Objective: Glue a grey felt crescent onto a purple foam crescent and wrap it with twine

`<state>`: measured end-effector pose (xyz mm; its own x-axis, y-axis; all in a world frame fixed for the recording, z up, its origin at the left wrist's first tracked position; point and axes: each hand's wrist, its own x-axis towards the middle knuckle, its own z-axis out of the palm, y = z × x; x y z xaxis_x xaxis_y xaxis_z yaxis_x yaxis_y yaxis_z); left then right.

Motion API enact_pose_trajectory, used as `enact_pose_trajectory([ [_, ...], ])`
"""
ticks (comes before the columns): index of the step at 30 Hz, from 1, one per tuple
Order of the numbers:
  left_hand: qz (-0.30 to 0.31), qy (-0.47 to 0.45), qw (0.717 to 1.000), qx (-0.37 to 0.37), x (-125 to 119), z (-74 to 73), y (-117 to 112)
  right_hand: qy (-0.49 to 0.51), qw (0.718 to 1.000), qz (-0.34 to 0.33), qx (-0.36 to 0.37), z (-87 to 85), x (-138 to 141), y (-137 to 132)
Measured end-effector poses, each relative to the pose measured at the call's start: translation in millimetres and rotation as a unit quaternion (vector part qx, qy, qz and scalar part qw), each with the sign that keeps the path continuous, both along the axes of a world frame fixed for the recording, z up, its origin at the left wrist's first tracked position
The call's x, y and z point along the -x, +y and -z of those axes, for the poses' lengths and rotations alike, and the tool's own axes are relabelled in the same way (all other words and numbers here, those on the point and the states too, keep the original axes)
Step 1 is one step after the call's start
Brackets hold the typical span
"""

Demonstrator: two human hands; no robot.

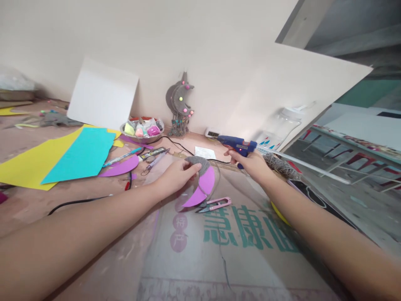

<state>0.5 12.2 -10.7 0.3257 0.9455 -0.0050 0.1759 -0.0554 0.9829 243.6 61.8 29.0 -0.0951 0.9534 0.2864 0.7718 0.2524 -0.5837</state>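
Observation:
My left hand [179,175] pinches a purple crescent moon cutout [203,189] near its upper end. Grey yarn [199,164] is wound round that upper part, and a loose strand trails down over the purple face. In my right hand [247,161] is a blue hot glue gun [237,143], with a red light lit on its side and a long clear glue stick [300,162] out of its back. Its nozzle points left, above and apart from the moon. Pink thread snips [216,205] lie just below the moon's lower tip.
Yellow [28,167] and turquoise [83,154] sheets lie at left. A bowl [142,136] of coloured clay packs and a finished yarn moon [181,104] stand by the wall. A ball of grey yarn [281,166] and a clear jar [283,125] are at right. A black cord [178,144] crosses behind.

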Motion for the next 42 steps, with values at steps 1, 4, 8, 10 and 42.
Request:
enact_pose_trajectory([
  [1, -0.008, 0.002, 1.000, -0.002, 0.0, -1.1, -0.5, 0.017, 1.000, -0.002, 0.002, -0.8, 0.4, -10.8],
  [4, -0.022, 0.012, 1.000, -0.014, 0.4, -1.6, -0.8, 0.041, 0.999, 0.018, 0.010, 0.1, 0.9, -45.1],
  [8, -0.033, 0.015, 0.998, -0.047, 1.6, 1.5, 1.0, 0.049, 0.998, -0.029, 0.031, 7.8, 1.0, -77.7],
  [10, -0.037, 0.024, 0.997, -0.064, 2.3, 2.4, 2.1, 0.043, 0.997, -0.060, 0.038, 12.7, 3.5, -85.5],
  [42, -0.039, 0.084, 0.991, -0.096, 3.0, -0.2, -0.2, 0.058, 0.989, -0.073, 0.119, 23.2, 24.4, -94.2],
])
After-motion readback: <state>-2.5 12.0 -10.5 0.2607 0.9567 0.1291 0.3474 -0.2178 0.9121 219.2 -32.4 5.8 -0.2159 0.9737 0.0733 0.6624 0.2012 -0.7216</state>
